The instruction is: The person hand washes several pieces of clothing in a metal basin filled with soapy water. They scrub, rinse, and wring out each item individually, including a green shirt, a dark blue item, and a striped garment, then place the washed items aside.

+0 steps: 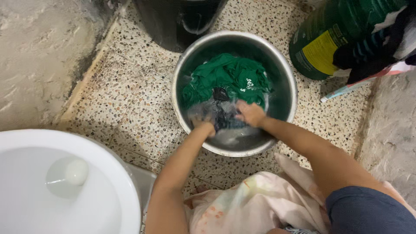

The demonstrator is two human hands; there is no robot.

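Observation:
A round steel basin (286, 73) stands on the speckled floor, holding water, a green garment (225, 78) and a dark wet cloth (223, 118). My left hand (204, 126) and my right hand (250, 113) are both in the basin at its near side, closed on the dark cloth between them. The motion blurs the cloth and my fingers. The green garment lies farther back in the water, apart from my hands.
A white toilet bowl (56, 182) fills the lower left. A dark bucket (173, 21) stands behind the basin. A large green bottle with a yellow label (325, 39) and striped clothes (372, 47) sit at upper right. Pale cloth (255, 203) covers my lap.

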